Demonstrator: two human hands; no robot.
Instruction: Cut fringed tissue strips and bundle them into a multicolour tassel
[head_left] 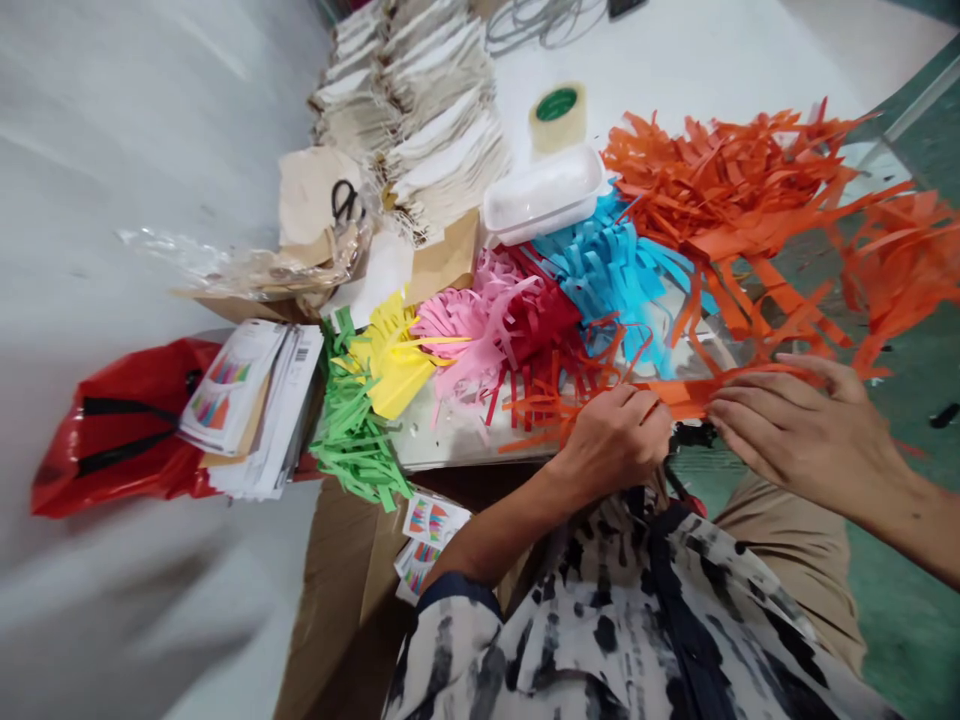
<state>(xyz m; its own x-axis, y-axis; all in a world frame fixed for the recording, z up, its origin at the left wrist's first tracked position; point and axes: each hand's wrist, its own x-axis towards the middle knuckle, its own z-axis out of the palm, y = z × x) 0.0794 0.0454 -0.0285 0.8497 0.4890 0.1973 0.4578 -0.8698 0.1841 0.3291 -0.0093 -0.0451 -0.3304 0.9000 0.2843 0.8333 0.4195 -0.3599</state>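
My left hand (pixel 611 442) is closed on a band of orange cut paper (pixel 682 397), with a dark object (pixel 691 435), perhaps a tool, just beyond it. My right hand (pixel 799 430) lies across the same band, its fingers pressed on the paper. Bunches of fringed paper fan out beside my hands: orange (pixel 720 180), blue (pixel 607 270), red (pixel 536 320), pink (pixel 469 325), yellow (pixel 390 355) and green (pixel 352 430). A strip of orange fringe (pixel 904 270) hangs past the table's edge.
Stacks of pale tied paper bundles (pixel 427 110), black-handled scissors (pixel 345 203), a tape roll (pixel 557 115) and a white plastic tub (pixel 544 195) stand behind the fringes. Printed sheets (pixel 251 410) rest on a red bag (pixel 124 430). My patterned shirt (pixel 600 620) fills the bottom.
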